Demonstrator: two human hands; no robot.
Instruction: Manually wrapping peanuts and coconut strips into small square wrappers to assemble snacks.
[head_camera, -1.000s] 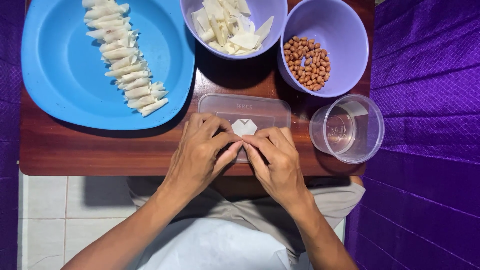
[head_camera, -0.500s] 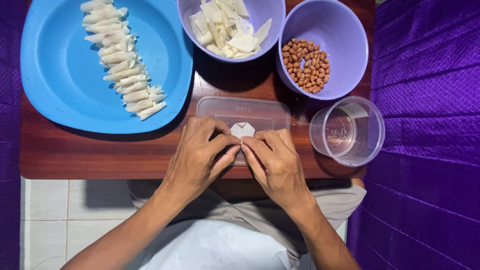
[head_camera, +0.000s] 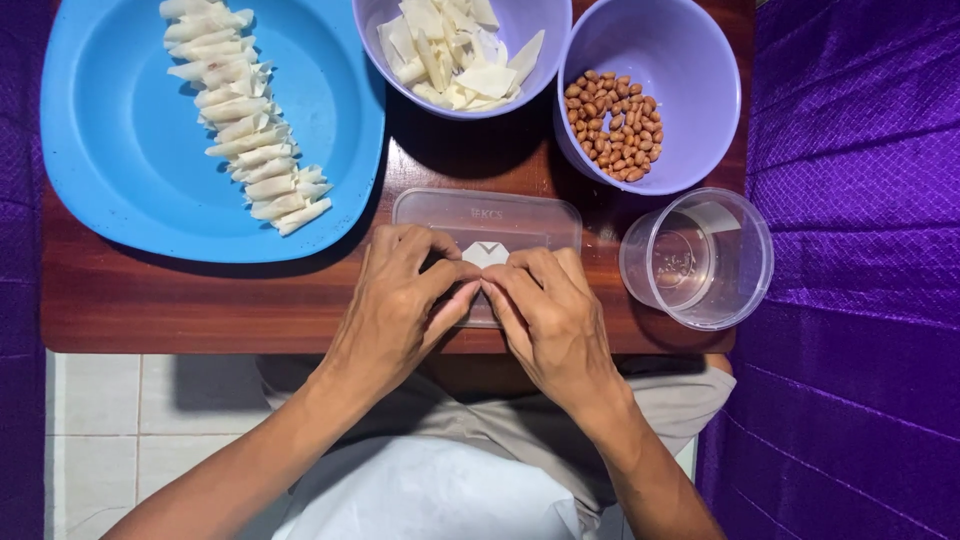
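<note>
My left hand (head_camera: 400, 305) and my right hand (head_camera: 545, 310) meet fingertip to fingertip over a clear plastic lid (head_camera: 430, 212) lying flat on the wooden table (head_camera: 180, 300). Between the fingers of both hands sits a small white dough wrapper (head_camera: 485, 253), its top folded into a point; both hands pinch it. The lower part of the wrapper is hidden by my fingers.
A blue plate (head_camera: 120, 150) at the left holds a row of several rolled white pieces (head_camera: 245, 130). A purple bowl (head_camera: 530, 20) of white wrapper squares and a purple bowl (head_camera: 700, 60) of peanuts (head_camera: 612, 122) stand behind. A clear cup (head_camera: 700, 260) with some water sits right. Purple cloth flanks the table.
Both hands stay on the wrapper over the lid; the fingers have closed in slightly, and the visible white piece looks smaller and more folded.
</note>
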